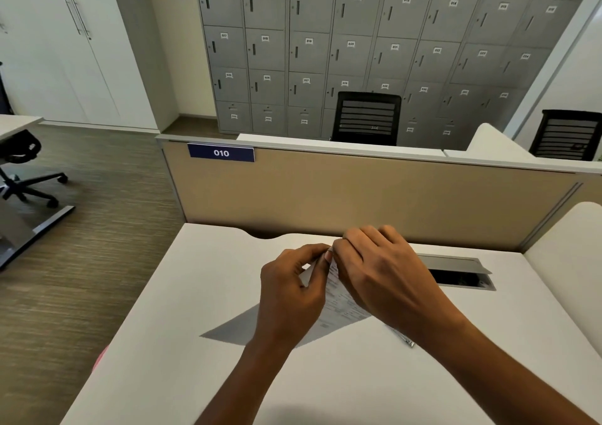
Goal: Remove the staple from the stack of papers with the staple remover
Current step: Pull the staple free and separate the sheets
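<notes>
Both hands, left hand [290,289] & right hand [379,271], pinch white printed paper stack [338,307] corner above white desk [182,343]; staple-freeing step prob underway, remover not visible; next needs steady pull.

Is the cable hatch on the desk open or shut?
Open. The grey lid of the cable hatch is tilted up at the back, and the dark opening shows beneath it, right of the right hand.

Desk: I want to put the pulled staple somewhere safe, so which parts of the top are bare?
The desk is bare left of the papers and along the near edge. It is crowded mid-desk, where the left hand and right hand pinch the papers, beside the open cable hatch.
</notes>
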Demonstrator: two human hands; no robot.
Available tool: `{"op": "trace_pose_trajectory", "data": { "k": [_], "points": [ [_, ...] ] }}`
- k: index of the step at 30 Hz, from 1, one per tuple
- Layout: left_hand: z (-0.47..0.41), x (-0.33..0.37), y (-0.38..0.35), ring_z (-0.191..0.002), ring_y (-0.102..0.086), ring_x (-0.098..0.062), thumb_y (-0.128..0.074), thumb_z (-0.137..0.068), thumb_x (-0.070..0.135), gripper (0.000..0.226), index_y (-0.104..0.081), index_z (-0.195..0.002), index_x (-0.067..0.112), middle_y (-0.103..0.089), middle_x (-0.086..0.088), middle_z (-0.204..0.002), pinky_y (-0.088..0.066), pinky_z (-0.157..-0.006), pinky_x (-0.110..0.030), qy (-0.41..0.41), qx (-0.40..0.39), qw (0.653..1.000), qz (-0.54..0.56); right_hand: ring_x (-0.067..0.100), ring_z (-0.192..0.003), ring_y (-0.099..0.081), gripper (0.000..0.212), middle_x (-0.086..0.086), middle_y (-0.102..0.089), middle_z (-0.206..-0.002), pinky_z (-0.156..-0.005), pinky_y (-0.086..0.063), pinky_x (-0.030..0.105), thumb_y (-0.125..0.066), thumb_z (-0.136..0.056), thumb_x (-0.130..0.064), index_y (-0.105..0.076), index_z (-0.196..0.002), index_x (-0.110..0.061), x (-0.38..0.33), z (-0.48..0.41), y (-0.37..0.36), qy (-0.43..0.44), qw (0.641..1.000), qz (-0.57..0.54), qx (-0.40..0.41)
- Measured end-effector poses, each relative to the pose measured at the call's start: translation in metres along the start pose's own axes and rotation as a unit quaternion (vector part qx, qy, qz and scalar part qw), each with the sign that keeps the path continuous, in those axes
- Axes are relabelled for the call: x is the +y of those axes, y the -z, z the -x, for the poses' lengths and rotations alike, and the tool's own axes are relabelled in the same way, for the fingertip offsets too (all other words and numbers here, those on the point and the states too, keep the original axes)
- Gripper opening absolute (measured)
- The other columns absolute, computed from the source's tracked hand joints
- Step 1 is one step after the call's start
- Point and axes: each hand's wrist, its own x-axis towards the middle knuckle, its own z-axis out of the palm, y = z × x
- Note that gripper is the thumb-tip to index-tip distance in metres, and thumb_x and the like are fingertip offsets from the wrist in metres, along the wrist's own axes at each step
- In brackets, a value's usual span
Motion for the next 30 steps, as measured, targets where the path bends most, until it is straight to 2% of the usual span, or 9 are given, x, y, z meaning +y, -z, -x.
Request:
{"op": "trace_pose_trajectory", "data": {
  "k": [4, 10, 14, 18, 22, 26, 30],
  "points": [
    [-0.002, 0.000, 0.000, -0.087, -0.071, -0.005, -0.071, -0.097, 0.018, 0.014, -0.079, -0.109, 0.018, -0.078, 0.009, -0.097, -0.058, -0.075, -0.025, 0.010, -0.018, 1.000, 0.012, 0.022, -0.076, -0.057, 0.017, 0.007, -0.063, -0.088, -0.068, -0.044, 0.033, -0.058, -0.096, -0.025, -0.065, -0.099, -0.010, -0.002, 0.005, -0.001, -0.011, 1.000, -0.002, 0.015],
    [-0.002, 0.002, -0.001, -0.089, -0.069, -0.002, -0.064, -0.097, 0.026, 0.021, -0.077, -0.113, 0.021, -0.071, 0.019, -0.097, -0.059, -0.074, -0.024, 0.003, -0.047, 0.999, 0.010, 0.024, -0.070, -0.052, 0.010, 0.009, -0.058, -0.082, -0.066, -0.041, 0.037, -0.058, -0.097, -0.017, -0.060, -0.094, -0.008, 0.003, 0.003, 0.000, 0.009, 1.000, 0.021, 0.009],
    [0.001, 0.004, -0.003, -0.086, -0.069, -0.004, -0.064, -0.095, 0.023, 0.024, -0.078, -0.113, 0.016, -0.078, 0.008, -0.101, -0.060, -0.075, -0.023, -0.030, -0.028, 0.999, -0.015, 0.023, -0.069, -0.054, 0.011, 0.010, -0.059, -0.081, -0.064, -0.046, 0.036, -0.060, -0.097, -0.018, -0.061, -0.092, -0.007, 0.007, 0.000, -0.001, 0.032, 0.999, 0.011, -0.020],
    [0.003, 0.006, -0.005, -0.085, -0.073, -0.014, -0.064, -0.094, 0.021, 0.024, -0.077, -0.111, 0.010, -0.080, -0.003, -0.100, -0.058, -0.075, -0.023, -0.055, -0.013, 0.997, -0.046, 0.022, -0.066, -0.054, 0.013, 0.009, -0.060, -0.078, -0.061, -0.048, 0.035, -0.059, -0.095, -0.019, -0.062, -0.088, -0.008, 0.010, -0.004, 0.000, 0.038, 0.999, 0.001, -0.027],
    [0.003, 0.007, -0.005, -0.084, -0.073, -0.016, -0.065, -0.094, 0.018, 0.022, -0.078, -0.110, 0.010, -0.080, -0.002, -0.099, -0.059, -0.073, -0.026, -0.056, -0.004, 0.997, -0.057, 0.022, -0.068, -0.056, 0.015, 0.008, -0.061, -0.081, -0.062, -0.050, 0.035, -0.059, -0.097, -0.021, -0.064, -0.092, -0.008, 0.009, 0.000, -0.001, 0.028, 0.999, -0.013, -0.019],
    [0.002, 0.006, -0.003, -0.082, -0.070, -0.009, -0.065, -0.095, 0.022, 0.022, -0.078, -0.110, 0.014, -0.080, 0.003, -0.098, -0.057, -0.071, -0.020, -0.033, 0.000, 0.999, -0.039, 0.023, -0.075, -0.059, 0.020, 0.009, -0.064, -0.088, -0.067, -0.049, 0.033, -0.057, -0.096, -0.023, -0.067, -0.101, -0.007, 0.004, 0.009, -0.003, 0.006, 1.000, -0.014, 0.021],
    [0.002, 0.007, -0.002, -0.084, -0.069, -0.008, -0.065, -0.095, 0.025, 0.022, -0.079, -0.110, 0.018, -0.080, 0.006, -0.097, -0.057, -0.071, -0.021, -0.014, -0.011, 1.000, -0.018, 0.026, -0.080, -0.063, 0.024, 0.011, -0.067, -0.092, -0.071, -0.051, 0.036, -0.052, -0.098, -0.022, -0.068, -0.103, -0.005, 0.002, 0.013, -0.004, 0.008, 0.999, -0.006, 0.049]
  ]
}}
